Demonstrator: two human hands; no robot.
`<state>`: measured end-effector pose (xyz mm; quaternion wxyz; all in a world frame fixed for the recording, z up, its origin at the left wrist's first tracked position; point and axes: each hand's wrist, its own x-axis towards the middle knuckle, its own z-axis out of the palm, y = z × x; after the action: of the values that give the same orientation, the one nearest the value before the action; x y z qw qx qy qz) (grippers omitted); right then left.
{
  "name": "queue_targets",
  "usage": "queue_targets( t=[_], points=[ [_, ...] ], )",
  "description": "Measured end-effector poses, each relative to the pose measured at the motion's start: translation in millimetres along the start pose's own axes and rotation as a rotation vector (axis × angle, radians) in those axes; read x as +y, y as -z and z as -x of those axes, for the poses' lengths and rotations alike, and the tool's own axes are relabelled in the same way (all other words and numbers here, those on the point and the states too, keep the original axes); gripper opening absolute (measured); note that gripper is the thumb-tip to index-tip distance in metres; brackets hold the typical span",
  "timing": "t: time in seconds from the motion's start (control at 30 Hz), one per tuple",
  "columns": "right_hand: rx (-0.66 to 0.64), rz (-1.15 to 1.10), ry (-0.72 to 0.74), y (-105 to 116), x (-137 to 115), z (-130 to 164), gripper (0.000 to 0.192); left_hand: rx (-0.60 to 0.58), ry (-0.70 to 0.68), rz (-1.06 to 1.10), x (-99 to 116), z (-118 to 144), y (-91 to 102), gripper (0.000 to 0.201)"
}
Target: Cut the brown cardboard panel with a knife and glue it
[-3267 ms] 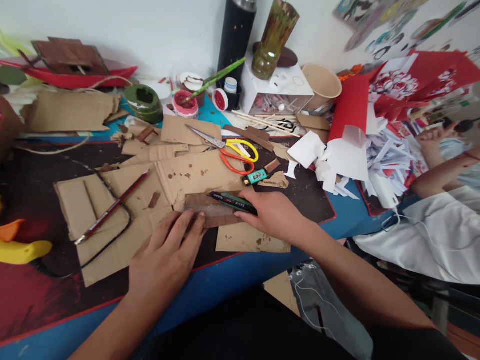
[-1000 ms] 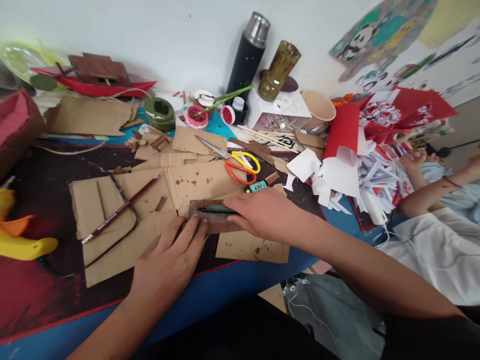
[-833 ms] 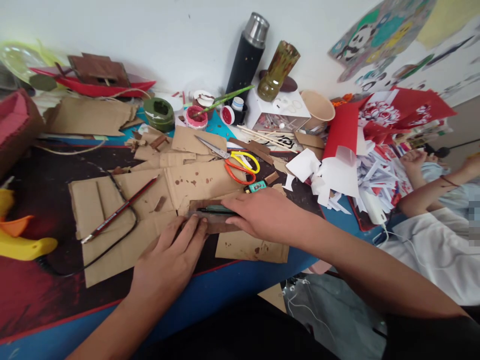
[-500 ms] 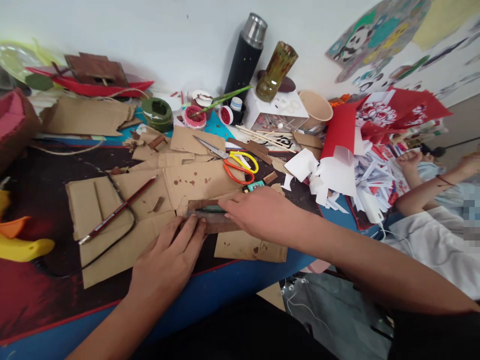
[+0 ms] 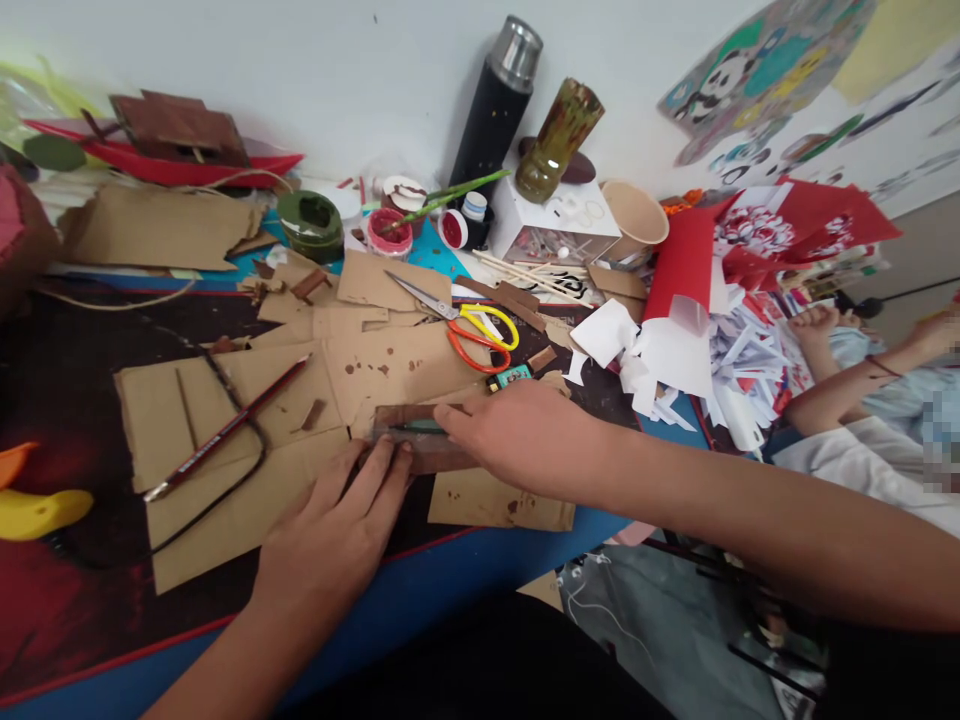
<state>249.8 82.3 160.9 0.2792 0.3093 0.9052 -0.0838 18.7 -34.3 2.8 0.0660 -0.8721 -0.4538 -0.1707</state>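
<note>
A brown-painted cardboard strip (image 5: 435, 456) lies on tan cardboard sheets (image 5: 225, 505) near the table's front edge. My left hand (image 5: 337, 530) lies flat, its fingertips pressing on the strip's left end. My right hand (image 5: 525, 435) rests over the strip's right half and grips a dark green pen-like tool (image 5: 416, 426). The tool's tip lies along the strip and points left, and the hand hides its rear part.
Orange and yellow scissors (image 5: 480, 335) lie behind my right hand, and a red pencil (image 5: 225, 430) lies to the left. A black flask (image 5: 495, 100), paint pots (image 5: 390, 232) and a paper cup (image 5: 636, 212) stand at the back. Another person's arm (image 5: 847, 390) rests at the right by red and white paper (image 5: 686, 260).
My right hand has slid the tool leftwards along the strip, so less of the tool shows. My left hand stays pressed on the strip. The camera has shifted a little.
</note>
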Motion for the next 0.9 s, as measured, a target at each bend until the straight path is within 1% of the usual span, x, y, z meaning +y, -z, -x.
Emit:
queue_targets(
  t=[0.13,0.23,0.33,0.43,0.53,0.63,0.77,0.9],
  points=[
    [-0.006,0.018,-0.004,-0.3,0.1,-1.3,0.034,-0.003,0.000,-0.036,2.2,-2.6,3.0,0.060],
    [0.002,0.003,0.019,-3.7,4.6,-2.4,0.028,-0.017,0.000,-0.038,1.7,-2.6,2.0,0.056],
    [0.022,-0.030,0.031,-5.7,7.9,-2.7,0.023,-0.046,0.019,0.026,-1.0,0.4,-1.8,0.061],
    [0.005,-0.015,0.020,-3.4,6.3,-1.8,0.028,-0.054,0.035,0.101,-3.7,3.5,-5.2,0.072],
    [-0.006,-0.005,0.009,-0.5,3.2,-0.1,0.031,-0.067,0.055,0.124,-4.8,3.8,-5.4,0.076],
    [-0.007,-0.002,-0.004,-0.8,2.4,1.7,0.032,-0.094,0.031,0.097,-4.8,1.5,-3.3,0.070],
    [0.006,0.014,-0.010,-3.4,3.2,3.5,0.034,-0.089,-0.010,-0.011,-4.1,-1.1,-1.1,0.057],
    [0.006,0.019,-0.013,-2.9,2.6,4.2,0.033,-0.088,0.003,0.007,-3.3,-1.6,-0.5,0.059]
  ],
)
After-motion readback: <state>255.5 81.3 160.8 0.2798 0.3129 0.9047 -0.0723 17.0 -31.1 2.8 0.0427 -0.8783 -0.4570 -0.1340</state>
